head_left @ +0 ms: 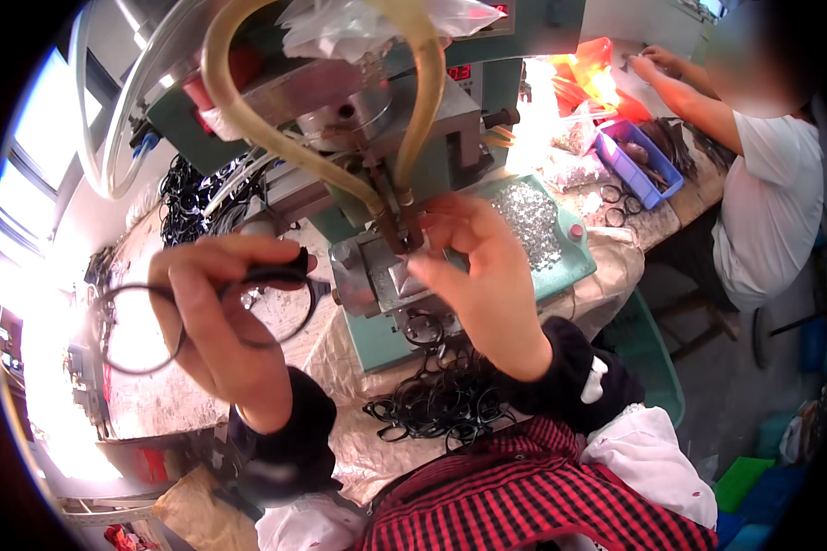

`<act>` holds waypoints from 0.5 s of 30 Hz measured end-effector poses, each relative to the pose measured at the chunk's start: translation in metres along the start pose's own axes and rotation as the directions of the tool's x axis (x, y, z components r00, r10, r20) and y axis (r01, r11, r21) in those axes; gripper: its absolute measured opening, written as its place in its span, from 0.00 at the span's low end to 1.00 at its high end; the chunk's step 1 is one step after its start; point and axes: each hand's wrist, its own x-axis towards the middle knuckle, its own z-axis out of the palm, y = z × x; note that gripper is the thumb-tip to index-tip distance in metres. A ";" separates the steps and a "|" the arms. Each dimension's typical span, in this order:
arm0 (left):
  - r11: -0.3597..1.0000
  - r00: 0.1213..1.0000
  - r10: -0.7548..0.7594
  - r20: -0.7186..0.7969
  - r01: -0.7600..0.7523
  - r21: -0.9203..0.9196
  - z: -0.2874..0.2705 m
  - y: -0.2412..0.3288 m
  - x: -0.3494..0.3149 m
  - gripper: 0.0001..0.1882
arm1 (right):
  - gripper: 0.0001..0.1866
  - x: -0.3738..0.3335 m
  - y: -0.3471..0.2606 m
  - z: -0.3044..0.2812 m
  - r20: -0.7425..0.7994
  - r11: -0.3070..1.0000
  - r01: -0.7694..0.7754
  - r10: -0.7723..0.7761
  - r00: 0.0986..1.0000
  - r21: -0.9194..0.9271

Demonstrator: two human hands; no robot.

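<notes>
Black loops hang left of machine head, seemingly for clearance; left hand clamped on them; right hand at head, fingertips close, grip can't tell; loop pile below, likely for easy reach.

Harsh window light at left bleaches part of the tabletop; another glare flares beside the orange plastic. The floor at right sits dimmer. Edges bend (corners fall black), and the co-worker's head is blurred.
</notes>
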 end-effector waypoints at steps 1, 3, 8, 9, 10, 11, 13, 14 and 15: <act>0.997 0.998 0.046 0.048 -0.042 -0.067 -0.004 -0.002 0.000 0.15 | 0.23 -0.007 -0.008 0.001 0.017 0.995 0.078 -0.077 0.997 -0.066; 0.789 0.926 -0.262 0.273 0.368 -0.492 -0.007 0.008 -0.036 0.17 | 0.22 -0.011 -0.006 -0.019 0.133 0.978 0.126 -0.104 0.986 -0.166; -0.015 0.179 -0.359 0.916 0.980 -0.197 0.022 -0.014 -0.084 0.19 | 0.15 0.003 0.050 -0.114 0.067 0.123 0.110 -0.307 0.949 -0.986; -0.035 0.162 -0.413 0.896 0.981 -0.193 0.031 -0.015 -0.081 0.19 | 0.11 0.005 0.062 -0.124 0.073 0.088 0.112 -0.360 0.930 -0.990; -0.054 0.145 -0.464 0.874 0.980 -0.191 0.037 -0.017 -0.080 0.19 | 0.10 0.005 0.068 -0.133 0.093 0.108 0.144 -0.378 0.921 -0.984; -0.052 0.171 -0.459 0.872 0.974 -0.219 0.039 -0.021 -0.081 0.18 | 0.09 0.006 0.071 -0.137 0.112 0.133 0.178 -0.400 0.910 -0.975; -0.055 0.188 -0.443 0.876 0.970 -0.236 0.043 -0.027 -0.089 0.17 | 0.05 0.016 0.072 -0.141 0.137 0.160 0.242 -0.486 0.863 -0.957; -0.060 0.198 -0.442 0.875 0.967 -0.248 0.043 -0.028 -0.091 0.17 | 0.05 0.019 0.070 -0.140 0.075 0.260 0.209 -0.443 0.893 -0.943; -0.100 0.175 -0.424 0.889 0.966 -0.237 0.041 -0.030 -0.089 0.17 | 0.05 0.022 0.063 -0.140 0.019 0.356 0.171 -0.393 0.919 -0.919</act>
